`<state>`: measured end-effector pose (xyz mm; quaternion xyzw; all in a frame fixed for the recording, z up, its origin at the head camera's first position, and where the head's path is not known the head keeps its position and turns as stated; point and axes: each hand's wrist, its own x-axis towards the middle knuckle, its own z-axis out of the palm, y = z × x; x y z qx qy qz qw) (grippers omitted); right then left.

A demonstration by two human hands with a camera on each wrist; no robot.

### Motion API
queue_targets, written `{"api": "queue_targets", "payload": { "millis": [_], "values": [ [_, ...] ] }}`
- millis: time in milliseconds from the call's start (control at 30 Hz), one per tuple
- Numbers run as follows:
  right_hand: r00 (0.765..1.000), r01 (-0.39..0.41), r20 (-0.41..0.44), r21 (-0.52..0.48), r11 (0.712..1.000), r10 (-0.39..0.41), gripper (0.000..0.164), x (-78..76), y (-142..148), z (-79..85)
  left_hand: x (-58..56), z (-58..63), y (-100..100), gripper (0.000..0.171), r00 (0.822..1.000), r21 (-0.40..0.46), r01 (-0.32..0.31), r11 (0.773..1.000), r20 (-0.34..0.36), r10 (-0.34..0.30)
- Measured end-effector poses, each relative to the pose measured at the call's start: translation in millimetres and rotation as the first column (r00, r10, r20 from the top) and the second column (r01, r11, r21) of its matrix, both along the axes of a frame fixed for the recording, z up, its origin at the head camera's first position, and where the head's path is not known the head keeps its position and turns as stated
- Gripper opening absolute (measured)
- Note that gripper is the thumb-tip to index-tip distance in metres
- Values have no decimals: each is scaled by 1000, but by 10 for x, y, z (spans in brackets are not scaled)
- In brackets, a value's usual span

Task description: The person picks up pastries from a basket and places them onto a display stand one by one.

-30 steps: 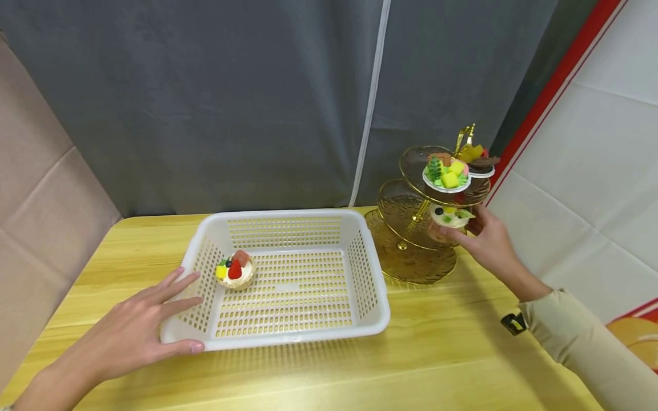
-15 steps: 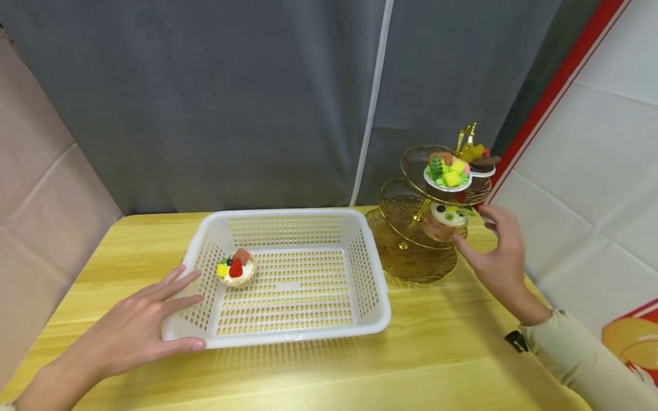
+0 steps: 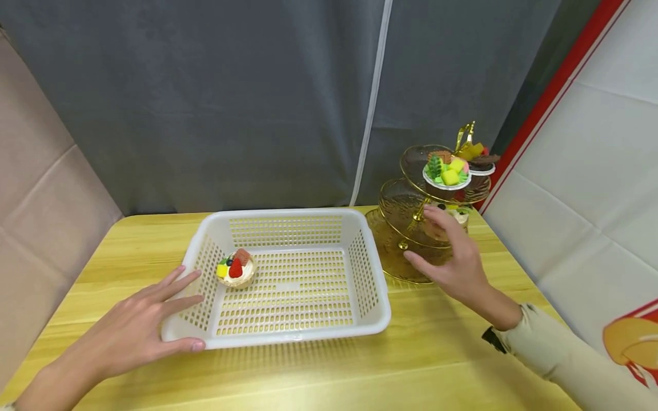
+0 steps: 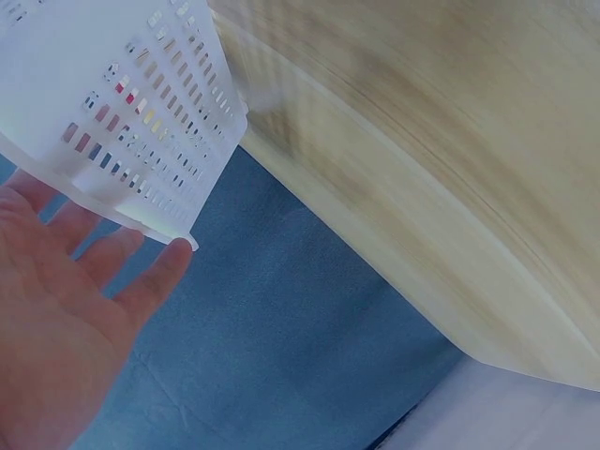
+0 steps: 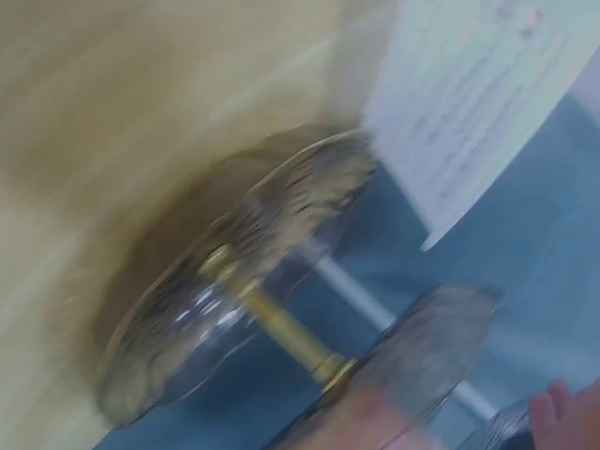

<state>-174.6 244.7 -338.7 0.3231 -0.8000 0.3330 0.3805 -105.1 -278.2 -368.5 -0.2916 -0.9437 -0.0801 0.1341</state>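
My left hand (image 3: 136,325) rests with spread fingers at the left rim of a white perforated plastic basket (image 3: 277,339); the left wrist view also has its fingertips along that rim. Inside the basket, to the left, lies a small fruit tart (image 3: 236,269) topped with a strawberry. My right hand (image 3: 457,262) hovers before a three-tier gold-rimmed glass stand (image 3: 393,206), thumb and fingers apart, holding nothing. Partly hidden behind it, a cream-topped dessert cup (image 3: 460,217) sits on the middle tier. The stand (image 5: 272,234) is blurred in the right wrist view.
On the top tier sit a dessert cup with yellow cubes and green leaves (image 3: 447,174) and a darker dessert cup (image 3: 482,164). A gold handle (image 3: 464,136) rises above them. Basket and stand share a wooden table (image 3: 329,377) backed by a grey curtain (image 3: 231,114).
My right hand has let go of the cream-topped dessert cup on the middle tier, drawn back to the right, then swung left in front of the stand. The left hand stays at the basket.
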Motion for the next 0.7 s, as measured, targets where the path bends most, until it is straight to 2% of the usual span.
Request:
{"api": "queue_targets", "payload": {
  "millis": [133, 233, 333, 500, 567, 700],
  "values": [
    [989, -78, 130, 4, 997, 76, 78, 8, -216, 79, -1, -3, -5, 72, 1000, 1, -1, 1000, 1, 1],
    [965, -112, 241, 21, 993, 104, 88, -9, -370, 147, -3, -7, -8, 72, 1000, 3, 2, 1000, -7, -2],
    [931, -139, 349, 55, 989, 111, 92, -33, -512, 225, -5, -9, -9, 72, 1000, 7, 5, 1000, -11, -5],
    [856, -212, 502, 131, 968, 120, 96, -102, -708, 350, -3, -11, -4, 72, 1000, 7, -5, 1000, -4, 5],
    [830, -253, 541, 150, 956, 135, 98, -130, -776, 395, 5, -6, 3, 71, 1000, 4, -11, 1000, -5, 11],
    [794, -309, 586, 163, 937, 159, 100, -181, -909, 445, 18, -2, 16, 71, 1000, 1, -12, 1000, -11, 12]
  ]
}}
